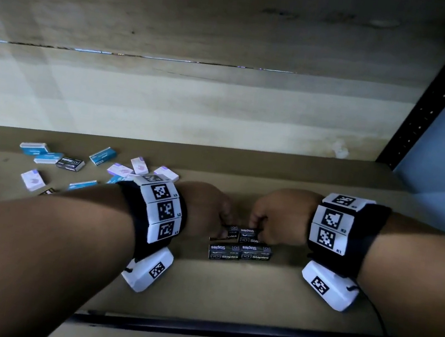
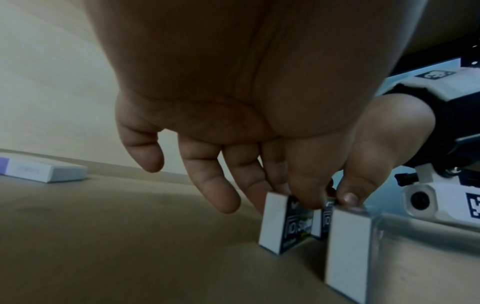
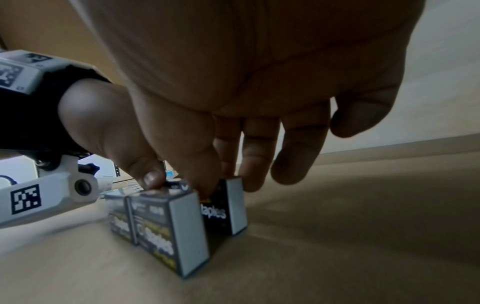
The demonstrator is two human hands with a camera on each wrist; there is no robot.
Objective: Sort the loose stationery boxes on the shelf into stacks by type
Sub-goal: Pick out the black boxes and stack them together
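Note:
Several black staples boxes stand on edge in two rows at mid shelf (image 1: pixel 226 291). The near pair (image 1: pixel 239 253) stands free. My left hand (image 1: pixel 225 223) pinches the far-left black box (image 2: pixel 285 224) between thumb and forefinger, its other fingers (image 2: pixel 223 193) spread. My right hand (image 1: pixel 257 224) pinches the far-right black box (image 3: pixel 228 207) the same way. Both held boxes touch the shelf and sit side by side behind the near row (image 3: pixel 168 226). The hands nearly meet above them.
Loose blue boxes (image 1: pixel 103 155), white-and-purple boxes (image 1: pixel 32 179) and one black box (image 1: pixel 70 164) lie scattered on the shelf's left part. One white box (image 2: pixel 44 171) lies behind my left hand. A dark metal rail (image 1: pixel 221 331) edges the front; a perforated upright (image 1: pixel 432 92) stands at right.

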